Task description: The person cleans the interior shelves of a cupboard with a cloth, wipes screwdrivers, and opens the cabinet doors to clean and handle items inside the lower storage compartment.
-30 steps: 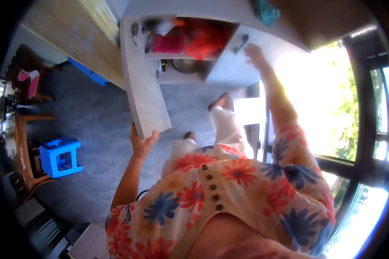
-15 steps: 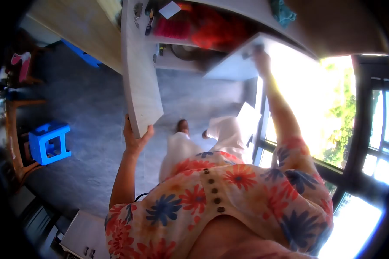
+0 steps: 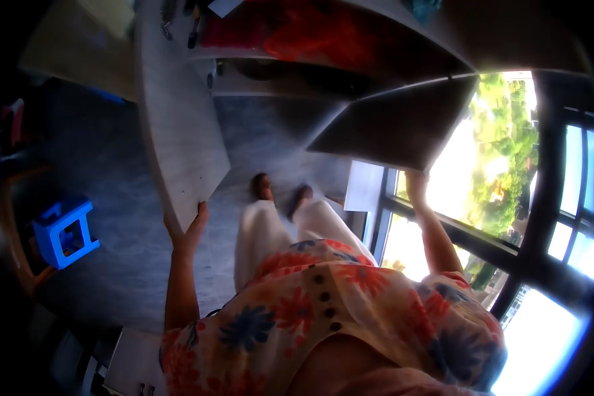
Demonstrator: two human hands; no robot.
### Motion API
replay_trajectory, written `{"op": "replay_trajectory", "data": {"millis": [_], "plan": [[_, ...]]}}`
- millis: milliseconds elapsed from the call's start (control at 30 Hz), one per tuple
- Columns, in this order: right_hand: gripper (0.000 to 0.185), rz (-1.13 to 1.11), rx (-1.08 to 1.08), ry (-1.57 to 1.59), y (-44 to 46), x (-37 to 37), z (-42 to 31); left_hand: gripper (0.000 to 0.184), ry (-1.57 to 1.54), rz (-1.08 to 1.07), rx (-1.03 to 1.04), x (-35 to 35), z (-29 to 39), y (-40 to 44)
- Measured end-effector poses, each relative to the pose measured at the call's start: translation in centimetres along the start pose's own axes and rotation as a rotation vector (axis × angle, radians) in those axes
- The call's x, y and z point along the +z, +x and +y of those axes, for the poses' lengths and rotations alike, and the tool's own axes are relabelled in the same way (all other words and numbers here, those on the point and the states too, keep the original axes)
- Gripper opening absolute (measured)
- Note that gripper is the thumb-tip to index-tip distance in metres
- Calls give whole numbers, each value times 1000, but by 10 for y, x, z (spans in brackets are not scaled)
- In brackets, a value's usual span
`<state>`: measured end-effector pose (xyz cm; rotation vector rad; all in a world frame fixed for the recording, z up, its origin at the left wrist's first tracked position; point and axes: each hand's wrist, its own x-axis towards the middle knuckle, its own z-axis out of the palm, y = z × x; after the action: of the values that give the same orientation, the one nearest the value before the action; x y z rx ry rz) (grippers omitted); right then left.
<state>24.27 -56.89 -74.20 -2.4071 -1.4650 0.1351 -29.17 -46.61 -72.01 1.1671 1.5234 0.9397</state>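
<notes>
My left hand (image 3: 189, 235) grips the lower edge of the pale left cabinet door (image 3: 181, 125), thumb on one side and fingers on the other. At the right, my right hand (image 3: 416, 188) holds the bottom edge of the other cabinet door (image 3: 399, 125), which looks dark against the bright window; some of its fingers are hidden. Both doors stand open. Between them, the cabinet's upper shelf holds red items (image 3: 310, 33), blurred and in shadow. On the lower shelf (image 3: 270, 89) a dark round object (image 3: 257, 68) is faintly visible.
A blue plastic stool (image 3: 65, 231) stands on the grey floor (image 3: 125, 198) at the left. Large dark-framed windows (image 3: 528, 218) run along the right. A low white cabinet (image 3: 135, 363) is at bottom left. A teal cloth (image 3: 424, 8) lies on top at the back.
The right door has swung wider open and toward me, and my right hand has moved from its handle area to its bottom edge. The left door appears farther left, my left hand still on it.
</notes>
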Motion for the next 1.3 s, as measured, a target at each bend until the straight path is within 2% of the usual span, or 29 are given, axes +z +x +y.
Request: {"op": "replay_trajectory", "data": {"millis": [67,133,167,267,367,467,567,600,733,767,867,933,1033,1100,1200,1300], "plan": [[14,-69,13,5,-9,-1,24,30,-35,17,-7,1,-3,-1],[11,39,-20,-35,-15,-4,23,32,51,41,82,2,-12,2],[9,3,-58,30,-17,-5,32,32,94,53,126,1,-14,4],[8,120,-99,-36,-23,-15,29,34,194,73,213,6,3,2],[8,261,-204,-76,-24,-36,14,37,194,-7,156,-1,-37,3],[11,301,-154,3,-28,-46,26,40,233,-231,-560,13,-8,-18],[15,223,35,77,-32,-55,38,40,376,-531,-112,43,44,-30],[17,192,109,99,-33,-58,43,40,335,-491,82,57,84,-29],[18,155,101,241,-33,-34,103,43,253,-286,933,67,265,-31],[19,135,66,179,-34,-32,109,39,155,-186,1085,70,299,-41],[20,101,55,80,-36,-36,107,38,44,-174,1470,82,351,-74],[20,98,104,88,-35,-41,99,38,44,-220,1609,93,364,-91],[21,78,131,103,-30,-41,97,37,64,-271,1712,105,371,-111],[17,104,93,124,-33,-50,82,37,63,-273,1731,112,370,-122],[21,23,238,183,-30,-64,60,36,66,-276,1742,112,374,-129],[22,-25,316,258,-31,-60,71,35,52,-256,1694,104,372,-128]]}}
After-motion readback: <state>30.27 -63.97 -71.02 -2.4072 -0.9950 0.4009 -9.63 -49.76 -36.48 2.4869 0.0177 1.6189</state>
